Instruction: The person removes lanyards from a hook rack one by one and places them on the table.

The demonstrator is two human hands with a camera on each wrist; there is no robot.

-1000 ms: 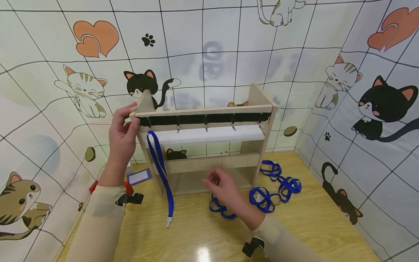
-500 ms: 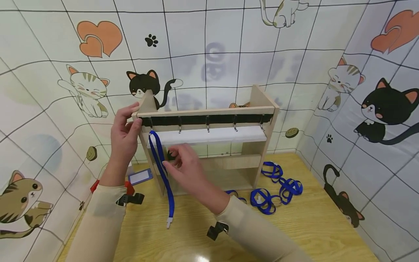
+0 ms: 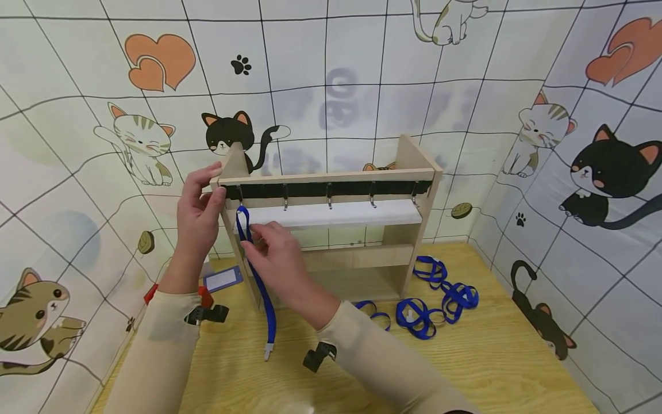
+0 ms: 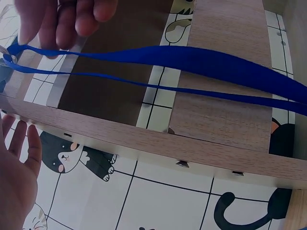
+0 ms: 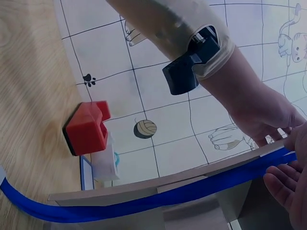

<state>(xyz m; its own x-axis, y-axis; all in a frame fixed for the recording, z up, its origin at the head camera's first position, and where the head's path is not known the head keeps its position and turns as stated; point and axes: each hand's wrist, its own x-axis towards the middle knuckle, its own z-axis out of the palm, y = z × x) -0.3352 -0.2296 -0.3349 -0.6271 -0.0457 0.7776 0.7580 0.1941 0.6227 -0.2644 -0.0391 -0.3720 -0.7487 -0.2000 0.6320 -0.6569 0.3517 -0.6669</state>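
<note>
A wooden shelf with hooks point(image 3: 357, 256) stands on the table; a black strip across its front carries several metal hooks. From the leftmost hook hangs a blue lanyard point(image 3: 268, 307), its white clip end low in front of the shelf. My left hand point(image 3: 199, 213) grips the shelf's upper left corner, thumb on the front face. Close under that hook, my right hand point(image 3: 276, 253) has thumb and index finger on the lanyard's strap and pinches it. In the left wrist view the two strands of the lanyard point(image 4: 192, 62) run apart past my right fingertips point(image 4: 86, 21).
Several coiled blue lanyards point(image 3: 416, 316) lie on the table at the shelf's right. A blue-framed card holder point(image 3: 222, 279) and a red object point(image 5: 88, 128) lie to the left. A cat-patterned wall covering point(image 3: 357, 75) stands close behind and at both sides.
My right hand has moved left and up from in front of the lower shelf to the hanging lanyard, whose upper strands now lie closer together. The left hand stays at the corner.
</note>
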